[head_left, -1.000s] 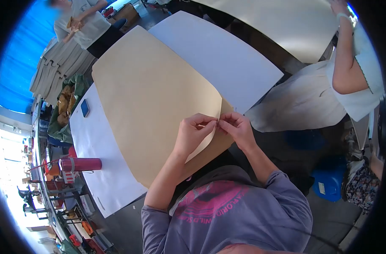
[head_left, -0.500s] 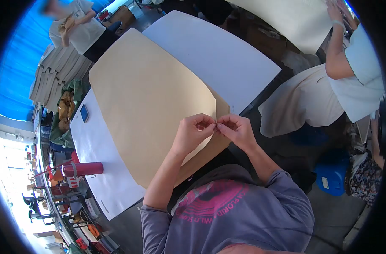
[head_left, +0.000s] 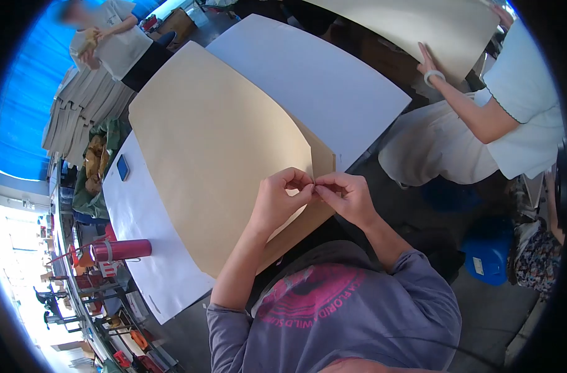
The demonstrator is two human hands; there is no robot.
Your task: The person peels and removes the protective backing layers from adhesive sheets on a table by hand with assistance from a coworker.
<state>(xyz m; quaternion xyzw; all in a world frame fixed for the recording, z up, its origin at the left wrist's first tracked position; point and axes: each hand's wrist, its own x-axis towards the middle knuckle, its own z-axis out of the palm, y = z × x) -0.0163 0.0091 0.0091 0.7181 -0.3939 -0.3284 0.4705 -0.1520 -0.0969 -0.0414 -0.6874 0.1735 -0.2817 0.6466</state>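
A large tan paper sheet [head_left: 202, 137] lies across the table, its near right edge lifted and curved. My left hand [head_left: 282, 198] is closed in a pinch on that raised edge. Right beside it, fingertips nearly touching, my right hand [head_left: 348, 196] pinches at the same edge. Whatever small bit sits between the fingertips is too small to make out. Under the lifted edge another tan layer [head_left: 324, 160] shows, lying flat.
A white surface [head_left: 308, 81] spreads beneath the paper. On its left are a phone [head_left: 123, 167] and a red bottle [head_left: 128, 248]. At right, a person in white touches a pale sheet [head_left: 420, 25]; a blue stool [head_left: 487, 255] stands below. Another person stands far left.
My hands keep pinching the edge, shifted very slightly left. The lifted edge opens a little wider over the lower layer. The person at right has lowered an arm along the pale sheet.
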